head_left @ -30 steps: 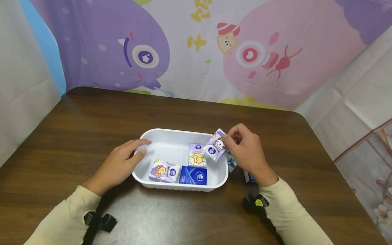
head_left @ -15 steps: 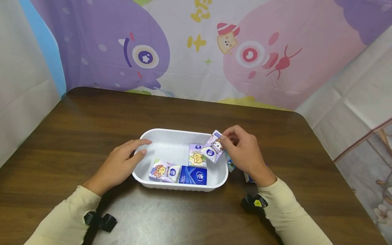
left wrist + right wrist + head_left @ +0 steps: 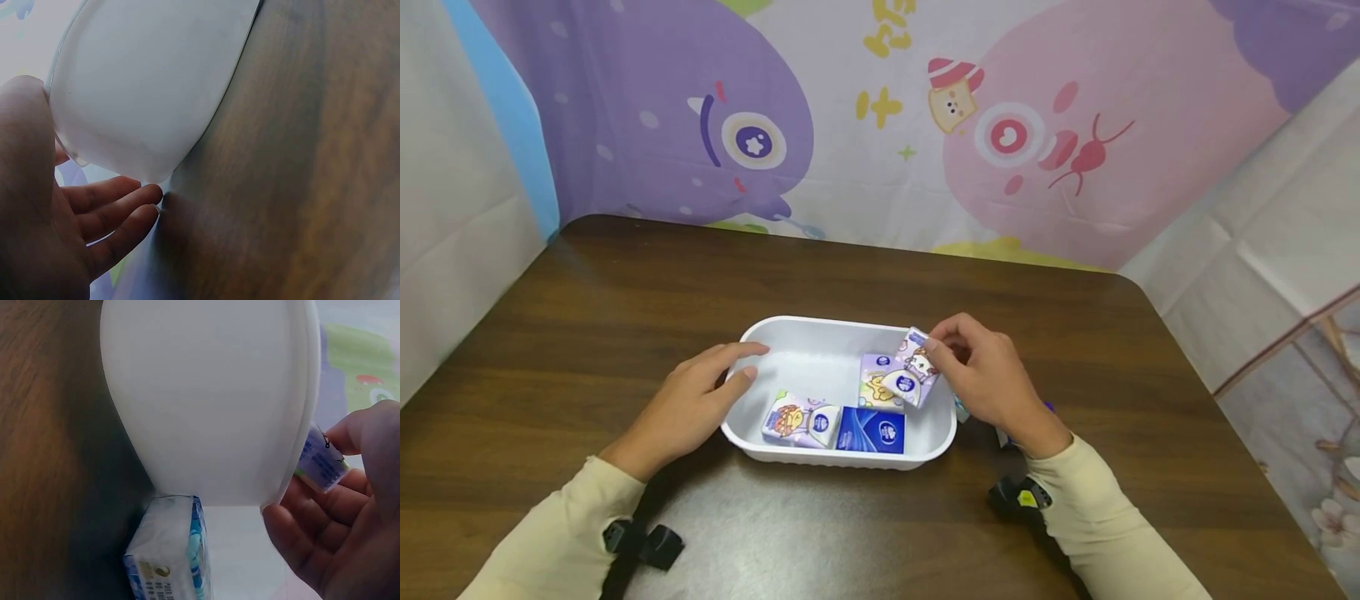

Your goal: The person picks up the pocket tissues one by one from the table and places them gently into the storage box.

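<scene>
My right hand (image 3: 988, 375) pinches a purple-and-white tissue pack (image 3: 912, 367) with a cartoon animal on it, tilted above the right end of a white plastic tray (image 3: 797, 321). In the right wrist view this tissue pack (image 3: 322, 462) shows beyond the rim. Under it lies a purple tissue pack (image 3: 872, 392) with a yellow cartoon, partly covered. A blue tissue pack (image 3: 871, 431) and another cartoon tissue pack (image 3: 801, 421) lie along the tray's near side. My left hand (image 3: 692, 404) holds the tray's left end, thumb and index finger over the rim, other fingertips against the outer wall (image 3: 150, 94).
Beside the tray's right end, a blue-and-white tissue pack (image 3: 165, 550) stands on the wooden table (image 3: 820, 533). Another pack (image 3: 1004, 437) is mostly hidden under my right wrist. A printed cartoon curtain (image 3: 850, 167) hangs behind the table.
My right hand has moved left and slightly toward me with the tissue pack, which now overlaps the yellow-cartoon pack. My left hand has stayed on the tray.
</scene>
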`<action>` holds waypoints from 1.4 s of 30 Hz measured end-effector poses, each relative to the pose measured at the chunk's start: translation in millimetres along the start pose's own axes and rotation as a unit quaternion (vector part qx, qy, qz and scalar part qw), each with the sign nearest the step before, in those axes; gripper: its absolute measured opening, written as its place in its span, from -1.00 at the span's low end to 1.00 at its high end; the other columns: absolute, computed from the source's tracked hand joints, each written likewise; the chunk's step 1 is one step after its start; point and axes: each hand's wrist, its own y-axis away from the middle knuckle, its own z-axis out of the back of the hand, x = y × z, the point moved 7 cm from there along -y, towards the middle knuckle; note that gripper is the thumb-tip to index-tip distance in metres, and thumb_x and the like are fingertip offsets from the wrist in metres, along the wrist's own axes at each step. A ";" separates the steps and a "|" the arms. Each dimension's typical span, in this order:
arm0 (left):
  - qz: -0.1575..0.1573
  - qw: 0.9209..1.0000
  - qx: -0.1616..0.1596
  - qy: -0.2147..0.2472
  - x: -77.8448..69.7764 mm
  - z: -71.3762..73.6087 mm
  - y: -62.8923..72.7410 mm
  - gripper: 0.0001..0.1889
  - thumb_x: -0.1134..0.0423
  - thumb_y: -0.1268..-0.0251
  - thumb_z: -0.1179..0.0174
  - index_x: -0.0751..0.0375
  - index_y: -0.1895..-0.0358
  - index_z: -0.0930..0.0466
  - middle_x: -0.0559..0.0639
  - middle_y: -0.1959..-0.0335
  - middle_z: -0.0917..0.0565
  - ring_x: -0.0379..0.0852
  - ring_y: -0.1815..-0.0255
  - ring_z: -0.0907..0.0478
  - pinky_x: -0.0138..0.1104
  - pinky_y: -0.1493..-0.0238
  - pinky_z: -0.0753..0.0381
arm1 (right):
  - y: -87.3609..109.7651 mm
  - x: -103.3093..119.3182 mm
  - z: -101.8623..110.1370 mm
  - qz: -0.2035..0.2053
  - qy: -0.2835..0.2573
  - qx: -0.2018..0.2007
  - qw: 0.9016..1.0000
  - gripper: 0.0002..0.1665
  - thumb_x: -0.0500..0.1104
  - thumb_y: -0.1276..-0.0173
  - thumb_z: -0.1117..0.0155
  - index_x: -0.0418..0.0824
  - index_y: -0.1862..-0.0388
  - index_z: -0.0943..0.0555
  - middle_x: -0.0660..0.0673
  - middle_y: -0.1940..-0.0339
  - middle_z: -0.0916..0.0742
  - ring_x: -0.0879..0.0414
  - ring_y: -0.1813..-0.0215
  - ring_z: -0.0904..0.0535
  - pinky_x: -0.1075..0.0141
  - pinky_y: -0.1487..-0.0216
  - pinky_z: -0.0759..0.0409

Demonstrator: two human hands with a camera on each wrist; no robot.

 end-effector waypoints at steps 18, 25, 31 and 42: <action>0.004 1.000 0.004 0.001 0.6 -0.1 -0.2 -0.64 0.11 -0.56 -0.07 0.08 -0.29 -0.56 0.10 -0.27 -0.56 0.14 -0.33 -0.43 0.14 -0.29 -0.34 | 0.9 0.4 -12.2 0.008 0.008 0.032 0.999 -0.85 -0.06 -0.53 -0.21 -0.08 0.03 -0.58 0.10 0.37 -0.70 0.13 0.35 -0.58 0.25 0.44 -0.51; -0.002 1.000 0.002 0.003 0.2 0.2 -0.7 -0.65 0.11 -0.56 -0.06 0.09 -0.28 -0.56 0.10 -0.27 -0.56 0.14 -0.34 -0.42 0.15 -0.29 -0.33 | 1.0 1.2 -15.1 0.016 0.013 0.036 0.999 -0.81 -0.05 -0.53 -0.22 -0.09 0.01 -0.59 0.08 0.32 -0.70 0.05 0.34 -0.57 0.25 0.43 -0.51; -0.007 1.000 -0.003 -0.002 -1.1 0.5 -0.8 -0.65 0.12 -0.56 -0.07 0.09 -0.27 -0.57 0.11 -0.26 -0.57 0.15 -0.33 -0.43 0.14 -0.29 -0.33 | 1.4 2.0 -15.2 0.012 0.014 0.039 0.999 -0.80 -0.06 -0.52 -0.23 -0.11 -0.01 -0.61 0.07 0.31 -0.70 0.05 0.31 -0.56 0.25 0.39 -0.54; -0.008 1.000 -0.005 0.005 -2.1 1.5 -0.6 -0.66 0.12 -0.55 -0.08 0.07 -0.27 -0.58 0.10 -0.24 -0.59 0.12 -0.31 -0.45 0.12 -0.28 -0.34 | 1.1 2.5 -16.7 0.009 0.019 0.040 0.999 -0.73 -0.03 -0.50 -0.26 -0.12 -0.05 -0.64 0.03 0.23 -0.70 0.10 0.26 -0.55 0.23 0.32 -0.59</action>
